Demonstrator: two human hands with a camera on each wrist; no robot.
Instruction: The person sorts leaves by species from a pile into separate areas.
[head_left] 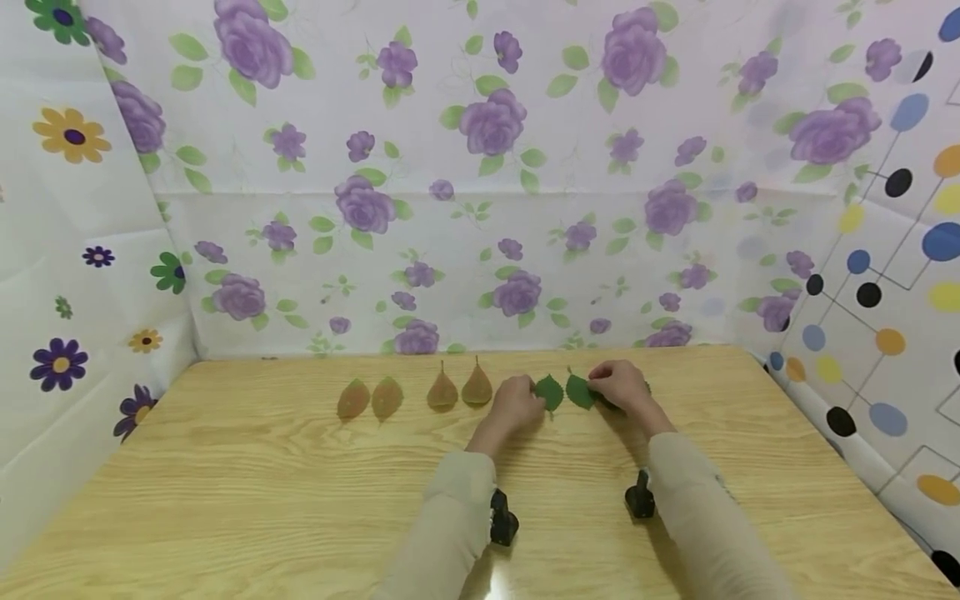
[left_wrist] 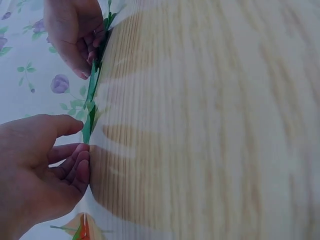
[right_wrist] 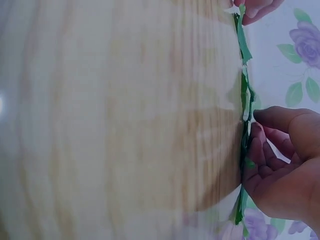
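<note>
My left hand [head_left: 517,403] lies at the left edge of a green, saw-edged leaf [head_left: 549,392], pinching it between thumb and finger. Just right of it is a second green leaf [head_left: 580,390], tilted, whose right edge my right hand [head_left: 621,387] pinches. More green leaf shows beneath and beyond the right hand, mostly hidden by it. In the left wrist view, the thumb and fingers of the left hand [left_wrist: 45,165] meet the end of a green leaf [left_wrist: 89,125]. The right wrist view has the right hand [right_wrist: 287,160] against the leaf row, seen edge-on.
Left of my hands, two pear-shaped brownish leaves [head_left: 442,390] stand side by side, stems up. Farther left lie two reddish-brown leaves [head_left: 353,399] with green edges. The wood-grain table [head_left: 300,500] ends at a flower-print cloth [head_left: 480,250] behind and at both sides.
</note>
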